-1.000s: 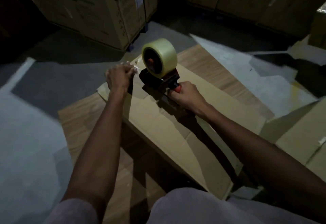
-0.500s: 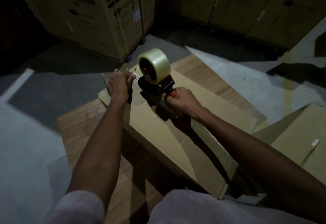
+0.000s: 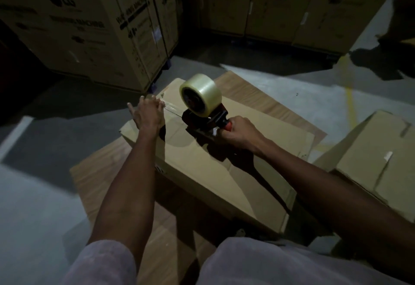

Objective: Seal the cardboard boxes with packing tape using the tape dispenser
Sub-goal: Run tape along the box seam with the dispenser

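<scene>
Here, box [image 3: 215,168] flat on a wooden board [image 3: 107,179] | right hand [image 3: 239,131] gripping dispenser [image 3: 203,119] handle, dispenser on the box top | left hand [image 3: 148,114] flat, fingers straight, pressing tape [image 3: 173,109] at the far end | cartons [image 3: 89,26] behind

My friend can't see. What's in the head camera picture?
A right hand holds a tape dispenser on a long cardboard box, while the left hand presses flat on the box's far end. Big printed boxes stand behind in a dim room.
</scene>
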{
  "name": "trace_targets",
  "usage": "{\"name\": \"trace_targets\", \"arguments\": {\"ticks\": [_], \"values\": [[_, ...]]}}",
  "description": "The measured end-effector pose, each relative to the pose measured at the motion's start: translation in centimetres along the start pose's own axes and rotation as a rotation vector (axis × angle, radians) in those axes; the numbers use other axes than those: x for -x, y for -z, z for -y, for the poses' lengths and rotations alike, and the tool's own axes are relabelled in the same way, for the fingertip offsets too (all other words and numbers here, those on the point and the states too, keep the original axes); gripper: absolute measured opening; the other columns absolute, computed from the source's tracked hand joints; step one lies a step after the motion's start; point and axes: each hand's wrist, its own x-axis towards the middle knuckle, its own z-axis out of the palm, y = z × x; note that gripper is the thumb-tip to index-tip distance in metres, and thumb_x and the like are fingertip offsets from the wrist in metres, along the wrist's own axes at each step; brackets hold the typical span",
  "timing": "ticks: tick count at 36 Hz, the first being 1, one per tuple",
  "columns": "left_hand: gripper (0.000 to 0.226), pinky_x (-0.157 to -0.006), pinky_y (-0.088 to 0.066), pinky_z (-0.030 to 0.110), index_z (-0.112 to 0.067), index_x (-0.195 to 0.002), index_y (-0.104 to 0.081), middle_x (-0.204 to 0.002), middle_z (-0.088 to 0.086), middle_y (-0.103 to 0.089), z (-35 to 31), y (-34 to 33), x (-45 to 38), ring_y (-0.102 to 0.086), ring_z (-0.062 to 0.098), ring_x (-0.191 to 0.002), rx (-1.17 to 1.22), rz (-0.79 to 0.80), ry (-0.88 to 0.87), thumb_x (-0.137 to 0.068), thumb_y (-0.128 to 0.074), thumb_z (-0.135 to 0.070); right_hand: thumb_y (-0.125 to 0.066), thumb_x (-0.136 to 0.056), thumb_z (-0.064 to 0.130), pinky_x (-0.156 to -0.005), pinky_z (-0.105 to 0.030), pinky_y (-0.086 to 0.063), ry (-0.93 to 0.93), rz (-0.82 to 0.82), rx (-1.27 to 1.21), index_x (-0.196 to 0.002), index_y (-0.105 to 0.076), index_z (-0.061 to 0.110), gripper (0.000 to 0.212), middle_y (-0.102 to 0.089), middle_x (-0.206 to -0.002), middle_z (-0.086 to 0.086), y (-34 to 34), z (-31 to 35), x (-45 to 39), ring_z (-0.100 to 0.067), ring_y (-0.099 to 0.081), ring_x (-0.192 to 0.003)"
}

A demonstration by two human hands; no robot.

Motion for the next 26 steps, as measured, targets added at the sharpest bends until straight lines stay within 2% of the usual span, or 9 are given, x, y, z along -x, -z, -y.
{"name": "trace_targets", "arguments": {"ticks": [7, 12, 15, 18, 21, 23, 26], "values": [[0.041, -0.119, -0.022, 0.051, -0.015, -0.135, -0.064, -0.145, 0.020, -0.052, -0.8, 0.9, 1.5, -0.050, 0.034, -0.133, -0.016, 0.087, -0.035, -0.107, -0.046, -0.038, -0.068, -0.088, 0.050, -0.051, -0.030, -0.039, -0.010, -0.005, 0.047, -0.063, -0.055, 0.017, 0.043, -0.057, -0.057, -0.003, -0.2, 0.5, 0.5, -0.018, -0.051, -0.050], [0.040, -0.101, -0.035, 0.038, -0.008, -0.118, -0.073, -0.122, 0.020, -0.065, -2.0, 1.5, 2.0, -0.061, 0.036, -0.112, 0.103, 0.146, -0.029, -0.103, -0.054, -0.041, -0.064, -0.088, 0.058, -0.049, -0.029, -0.038, -0.013, 0.004, 0.075, -0.059, -0.051, 0.019, 0.050, -0.056, -0.056, -0.002, -0.3, 0.8, 0.6, -0.019, -0.051, -0.048], [0.041, -0.093, -0.038, 0.036, -0.004, -0.114, -0.074, -0.116, 0.022, -0.067, -2.4, 1.5, 2.4, -0.061, 0.037, -0.108, 0.242, 0.157, 0.030, -0.102, -0.058, -0.040, -0.063, -0.091, 0.056, -0.054, -0.033, -0.041, 0.002, 0.021, 0.073, -0.063, -0.054, 0.017, 0.049, -0.059, -0.062, -0.006, -0.1, 0.7, 0.5, -0.029, -0.060, -0.058], [0.035, -0.096, -0.033, 0.032, -0.006, -0.114, -0.076, -0.118, 0.019, -0.068, -2.9, 1.2, 3.5, -0.059, 0.033, -0.114, 0.319, 0.087, 0.078, -0.101, -0.062, -0.035, -0.064, -0.094, 0.052, -0.056, -0.036, -0.042, 0.016, 0.045, 0.061, -0.066, -0.055, 0.012, 0.049, -0.061, -0.066, -0.011, 0.1, 0.5, 0.4, -0.036, -0.064, -0.065], [0.031, -0.090, -0.030, 0.028, 0.002, -0.109, -0.076, -0.114, 0.020, -0.071, -3.8, 1.2, 3.8, -0.063, 0.030, -0.111, 0.401, 0.062, 0.109, -0.098, -0.066, -0.026, -0.063, -0.094, 0.047, -0.056, -0.038, -0.041, 0.008, 0.064, 0.040, -0.069, -0.054, 0.009, 0.046, -0.059, -0.067, -0.011, 0.4, 0.4, 0.1, -0.038, -0.063, -0.067], [0.031, -0.095, -0.037, 0.032, 0.000, -0.108, -0.076, -0.114, 0.017, -0.071, -3.9, 1.3, 3.6, -0.065, 0.027, -0.107, 0.398, 0.074, 0.132, -0.098, -0.066, -0.028, -0.064, -0.095, 0.043, -0.057, -0.035, -0.036, 0.020, 0.075, 0.023, -0.064, -0.049, 0.015, 0.044, -0.054, -0.063, -0.007, 0.6, 0.2, -0.1, -0.032, -0.056, -0.061], [0.032, -0.103, -0.042, 0.040, -0.007, -0.111, -0.077, -0.121, 0.013, -0.072, -3.7, 0.9, 3.4, -0.064, 0.028, -0.112, 0.302, 0.043, 0.151, -0.098, -0.066, -0.034, -0.064, -0.095, 0.035, -0.057, -0.033, -0.032, 0.031, 0.109, -0.020, -0.060, -0.043, 0.020, 0.043, -0.050, -0.059, -0.003, 1.1, -0.2, -0.3, -0.024, -0.049, -0.057]]}}
